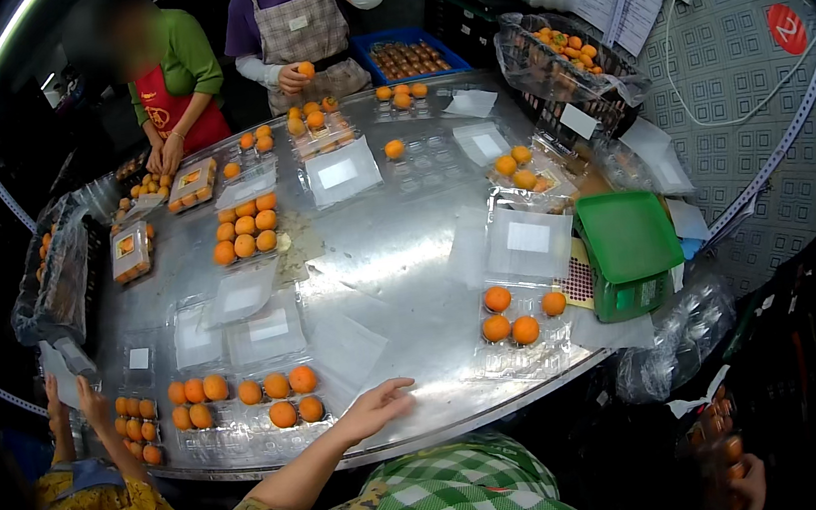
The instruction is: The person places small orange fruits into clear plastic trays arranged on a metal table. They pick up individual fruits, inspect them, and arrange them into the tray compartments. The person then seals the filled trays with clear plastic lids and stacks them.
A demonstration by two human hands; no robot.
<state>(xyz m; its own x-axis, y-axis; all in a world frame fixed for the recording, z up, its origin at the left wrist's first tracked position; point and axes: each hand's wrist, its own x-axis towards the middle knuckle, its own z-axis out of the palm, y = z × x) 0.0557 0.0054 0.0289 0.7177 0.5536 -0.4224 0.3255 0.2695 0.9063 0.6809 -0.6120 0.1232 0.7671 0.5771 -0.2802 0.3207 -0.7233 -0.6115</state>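
My left hand (382, 407) is held over the steel table (408, 255) near its front edge, fingers apart and holding nothing. To its left, an open clear plastic clamshell (262, 430) has several round orange fruits (282, 413) in its cups. On its right is another open clamshell (496, 366) with several orange fruits (525, 330) in it. Far down at the right, my right hand (753, 485) is at a group of darker orange fruits (732, 448) below the table. Shadow there hides whether its fingers grip one.
A green lidded plastic bin (629, 237) stands at the table's right edge. Behind it is a lined crate of fruit (568, 70). Two people (169, 78) (300, 33) stand across the table. A third person's hands (85, 405) hold packaging at left. Closed fruit packs (130, 253) sit farther back.
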